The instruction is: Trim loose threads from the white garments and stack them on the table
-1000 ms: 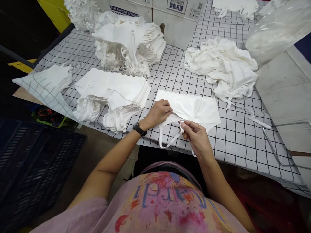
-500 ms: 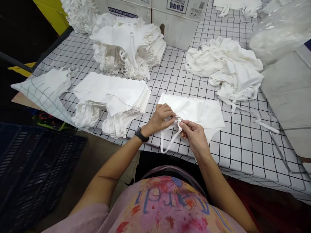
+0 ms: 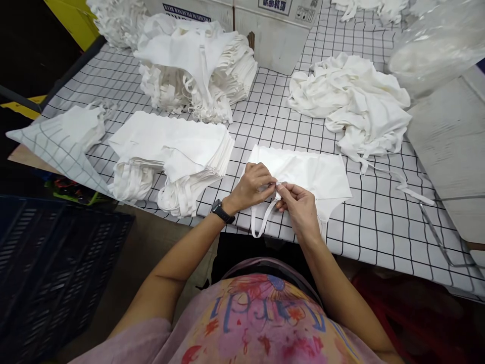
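Note:
A white strappy top (image 3: 314, 174) with a scalloped edge lies flat in front of me. My left hand (image 3: 254, 186), wearing a black watch, is closed in a pinch over its near left part; what the fingertips grip is too small to make out. Against those fingertips, my right hand (image 3: 299, 207) pinches a thin white strap (image 3: 261, 222) near a small clip-like piece. The strap hangs in a loop below both hands, over the table's near edge. The fingers partly hide the small piece.
Left of my hands sits a stack of white tops (image 3: 170, 144), with a taller pile (image 3: 200, 65) behind it. A loose white heap (image 3: 352, 106) lies to the right. Cardboard boxes (image 3: 273, 45) stand at the back. The checked tablecloth (image 3: 379, 222) covers the table.
My right hand has moved slightly up and left, bringing its fingertips against the left ones and covering the small piece on the strap. My left hand stays nearly in place.

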### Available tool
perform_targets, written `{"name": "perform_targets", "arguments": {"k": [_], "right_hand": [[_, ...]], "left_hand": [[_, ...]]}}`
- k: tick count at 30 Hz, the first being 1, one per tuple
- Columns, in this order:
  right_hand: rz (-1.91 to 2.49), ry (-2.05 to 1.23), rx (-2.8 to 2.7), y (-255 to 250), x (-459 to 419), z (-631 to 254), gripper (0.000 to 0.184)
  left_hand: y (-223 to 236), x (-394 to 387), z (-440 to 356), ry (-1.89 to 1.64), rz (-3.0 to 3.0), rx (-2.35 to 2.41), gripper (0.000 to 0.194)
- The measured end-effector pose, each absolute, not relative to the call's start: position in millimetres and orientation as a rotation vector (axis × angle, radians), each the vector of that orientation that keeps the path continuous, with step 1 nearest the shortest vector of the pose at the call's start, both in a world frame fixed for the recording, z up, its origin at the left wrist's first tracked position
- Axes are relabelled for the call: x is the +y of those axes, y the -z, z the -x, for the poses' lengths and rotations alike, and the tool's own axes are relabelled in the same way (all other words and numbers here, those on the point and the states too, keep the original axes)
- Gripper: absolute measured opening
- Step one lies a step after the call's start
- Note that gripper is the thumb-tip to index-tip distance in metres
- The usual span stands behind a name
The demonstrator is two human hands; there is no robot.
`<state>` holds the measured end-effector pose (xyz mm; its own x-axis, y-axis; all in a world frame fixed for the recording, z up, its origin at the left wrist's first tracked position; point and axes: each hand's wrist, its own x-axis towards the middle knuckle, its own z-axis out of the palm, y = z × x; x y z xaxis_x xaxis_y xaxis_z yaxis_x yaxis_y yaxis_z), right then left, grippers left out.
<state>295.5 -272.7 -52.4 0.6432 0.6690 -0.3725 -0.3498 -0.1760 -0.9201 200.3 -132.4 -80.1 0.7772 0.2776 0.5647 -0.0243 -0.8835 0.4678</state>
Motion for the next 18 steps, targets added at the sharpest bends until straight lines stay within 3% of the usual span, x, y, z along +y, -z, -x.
{"name": "perform_targets", "arguments": {"k": [7,18], "right_hand": [[1.5,-0.84,-0.288,50.2,-273.6,-292.1,0.016],[1.519,-0.774,-0.205,49.2,-269.8,-290.9,0.018]], "left_hand": [[80.7,-132.9,-199.5,-0.923,-2.492,0.212,0.009],[80.0,-134.5,-200.0,-0.959,-2.565,0.15,0.01]]}}
